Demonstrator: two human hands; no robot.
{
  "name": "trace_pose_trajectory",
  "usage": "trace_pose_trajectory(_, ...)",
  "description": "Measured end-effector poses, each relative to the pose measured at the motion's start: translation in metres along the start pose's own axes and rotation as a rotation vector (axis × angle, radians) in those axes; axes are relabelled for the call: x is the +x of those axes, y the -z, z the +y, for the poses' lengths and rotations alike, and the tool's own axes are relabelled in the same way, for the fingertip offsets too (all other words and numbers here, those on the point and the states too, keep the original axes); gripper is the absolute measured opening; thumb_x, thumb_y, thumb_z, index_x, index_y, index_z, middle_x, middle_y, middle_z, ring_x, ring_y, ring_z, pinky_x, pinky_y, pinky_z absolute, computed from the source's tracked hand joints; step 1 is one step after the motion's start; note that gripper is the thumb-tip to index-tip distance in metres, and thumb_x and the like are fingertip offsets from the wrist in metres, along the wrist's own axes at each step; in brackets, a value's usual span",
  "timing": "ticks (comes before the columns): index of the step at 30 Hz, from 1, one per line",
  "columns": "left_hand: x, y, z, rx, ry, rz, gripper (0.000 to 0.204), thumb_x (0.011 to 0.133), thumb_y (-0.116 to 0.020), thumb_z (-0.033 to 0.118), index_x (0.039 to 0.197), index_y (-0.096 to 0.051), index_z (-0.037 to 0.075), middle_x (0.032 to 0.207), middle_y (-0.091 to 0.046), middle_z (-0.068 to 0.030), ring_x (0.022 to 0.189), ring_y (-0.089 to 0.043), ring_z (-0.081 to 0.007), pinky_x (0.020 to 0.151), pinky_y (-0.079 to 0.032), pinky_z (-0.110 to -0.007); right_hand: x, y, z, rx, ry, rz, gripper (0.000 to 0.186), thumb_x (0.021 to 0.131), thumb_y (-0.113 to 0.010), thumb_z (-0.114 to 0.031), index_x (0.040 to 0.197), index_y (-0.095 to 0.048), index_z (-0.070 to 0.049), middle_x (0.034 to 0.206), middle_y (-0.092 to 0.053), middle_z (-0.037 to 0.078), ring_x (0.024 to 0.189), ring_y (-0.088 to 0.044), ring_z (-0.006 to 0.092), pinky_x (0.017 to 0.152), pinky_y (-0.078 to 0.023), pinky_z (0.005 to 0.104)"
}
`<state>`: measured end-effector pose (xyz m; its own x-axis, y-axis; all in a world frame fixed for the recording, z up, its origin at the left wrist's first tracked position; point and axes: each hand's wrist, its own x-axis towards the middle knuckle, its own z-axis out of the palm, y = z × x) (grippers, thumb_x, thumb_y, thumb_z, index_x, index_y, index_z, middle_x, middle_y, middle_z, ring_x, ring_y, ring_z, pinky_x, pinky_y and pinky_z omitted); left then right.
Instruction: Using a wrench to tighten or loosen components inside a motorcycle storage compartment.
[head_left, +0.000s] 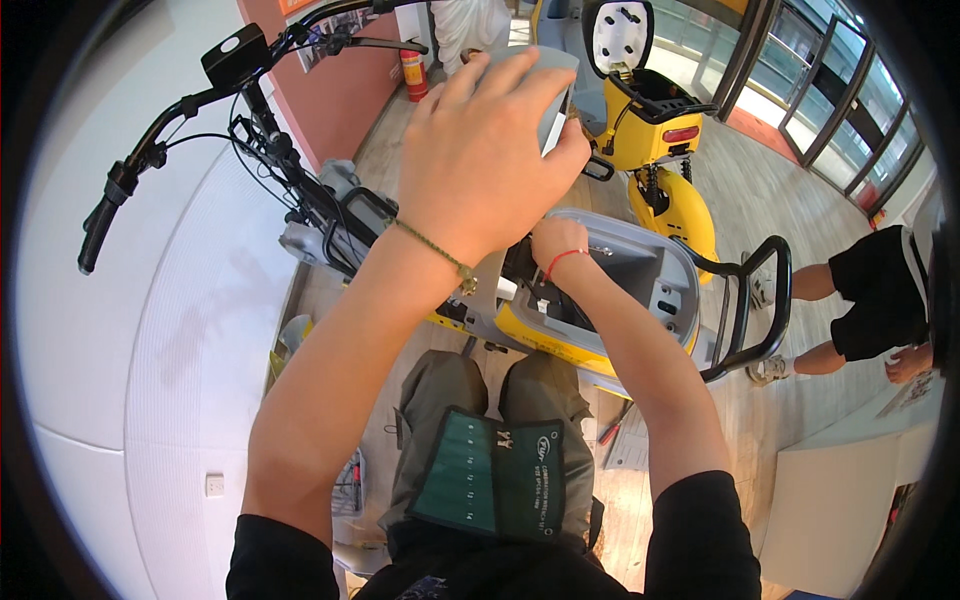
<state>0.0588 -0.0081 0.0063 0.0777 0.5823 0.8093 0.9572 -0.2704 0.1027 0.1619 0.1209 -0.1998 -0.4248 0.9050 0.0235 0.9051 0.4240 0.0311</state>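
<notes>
My left hand [490, 150] is raised in front of me, its fingers hooked over the top of a grey-blue rounded panel [557, 68] standing upright at the scooter's seat. Lower and to the right, my right hand [560, 245] is closed at the rim of the grey open storage compartment [655, 255]. A small silvery metal end, apparently of a wrench [600, 250], sticks out beside its fist; the rest is hidden. The compartment sits in the yellow scooter body [560, 340]. A dark green tool roll [495, 470] lies across my lap.
Black handlebars [120, 180] with cables rise at the left. A black rear rack [765, 310] curves out at the right, near a person in black shorts [870, 300]. Behind stands another yellow scooter [650, 125], its seat raised. A red-handled tool [614, 425] lies on the floor.
</notes>
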Motion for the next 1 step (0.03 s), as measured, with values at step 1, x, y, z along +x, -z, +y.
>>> trace_pose_trajectory(1,-0.0005,-0.0016,-0.0008,-0.018,-0.004,0.013,0.041,0.087,-0.062,0.034,0.124,-0.067,0.016,0.137,-0.06,-0.0086,0.128,-0.054,-0.0346,0.107,-0.042,-0.048,-0.0005,-0.0017,0.0006,0.021,0.004,0.03,0.014,0.088,-0.069,-0.019,0.092,-0.079,-0.011,0.099,-0.076,0.012,0.093,-0.074,0.0273,0.075,-0.059,0.0372)
